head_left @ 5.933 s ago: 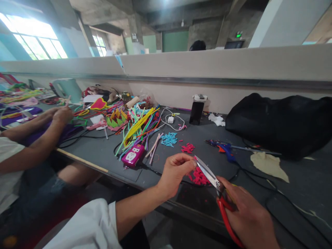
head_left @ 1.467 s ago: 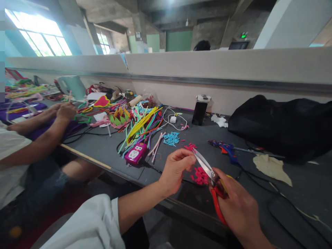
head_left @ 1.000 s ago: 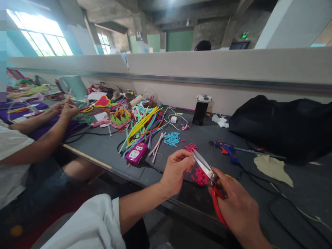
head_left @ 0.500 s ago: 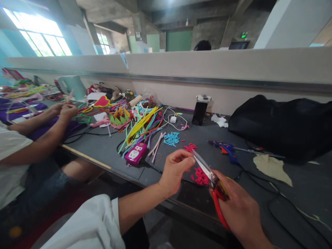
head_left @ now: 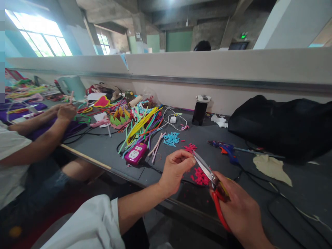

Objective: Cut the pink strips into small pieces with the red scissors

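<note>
My right hand (head_left: 237, 204) grips a pair of scissors (head_left: 206, 169) with red handles, the blades pointing up and left. Thumb and fingers of my left hand (head_left: 177, 169) are pinched together right by the blade tips; whatever they hold is too small to make out. Below the blades lies a pile of short red pieces (head_left: 201, 177), and a second cluster of red pieces (head_left: 190, 148) lies just behind my left fingertips. Short blue pieces (head_left: 171, 138) are heaped farther back and to the left.
A purple power socket (head_left: 136, 154) and a bundle of colourful fuzzy stems (head_left: 142, 124) lie on the left. On the right are a blue glue gun (head_left: 228, 152), black cables and a black bag (head_left: 280, 128). A co-worker's hands (head_left: 66, 111) work at far left.
My hands and the scissors stay almost in place; the blades look slightly closer together. The co-worker's hands at far left have shifted a little.
</note>
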Demonstrator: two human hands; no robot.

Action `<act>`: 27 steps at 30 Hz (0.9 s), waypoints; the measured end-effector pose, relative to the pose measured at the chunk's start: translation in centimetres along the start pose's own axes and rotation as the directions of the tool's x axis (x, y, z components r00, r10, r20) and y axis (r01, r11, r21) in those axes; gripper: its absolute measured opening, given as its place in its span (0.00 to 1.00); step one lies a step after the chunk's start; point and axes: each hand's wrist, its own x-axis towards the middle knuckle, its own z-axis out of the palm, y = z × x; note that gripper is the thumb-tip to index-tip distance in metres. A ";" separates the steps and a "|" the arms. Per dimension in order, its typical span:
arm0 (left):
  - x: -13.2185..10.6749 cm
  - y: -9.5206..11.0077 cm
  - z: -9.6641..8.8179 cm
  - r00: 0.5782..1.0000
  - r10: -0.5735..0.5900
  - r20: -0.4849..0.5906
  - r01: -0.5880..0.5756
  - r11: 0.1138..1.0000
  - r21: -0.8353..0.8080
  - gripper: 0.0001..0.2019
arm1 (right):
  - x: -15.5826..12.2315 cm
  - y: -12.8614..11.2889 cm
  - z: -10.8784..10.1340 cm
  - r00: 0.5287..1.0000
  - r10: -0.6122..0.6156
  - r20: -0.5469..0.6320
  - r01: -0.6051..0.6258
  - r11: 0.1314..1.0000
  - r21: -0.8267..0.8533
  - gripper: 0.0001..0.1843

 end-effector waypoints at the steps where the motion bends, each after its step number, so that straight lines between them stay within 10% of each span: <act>1: 0.0 0.0 0.0 1.000 0.001 0.001 -0.001 1.000 0.002 0.08 | 0.0 0.0 0.0 1.000 -0.010 -0.003 0.010 1.000 0.004 0.21; 27: 0.3 0.3 0.1 0.995 -0.070 0.075 0.083 0.979 -0.186 0.06 | 0.0 0.0 0.1 0.998 0.068 0.008 -0.069 0.990 0.121 0.19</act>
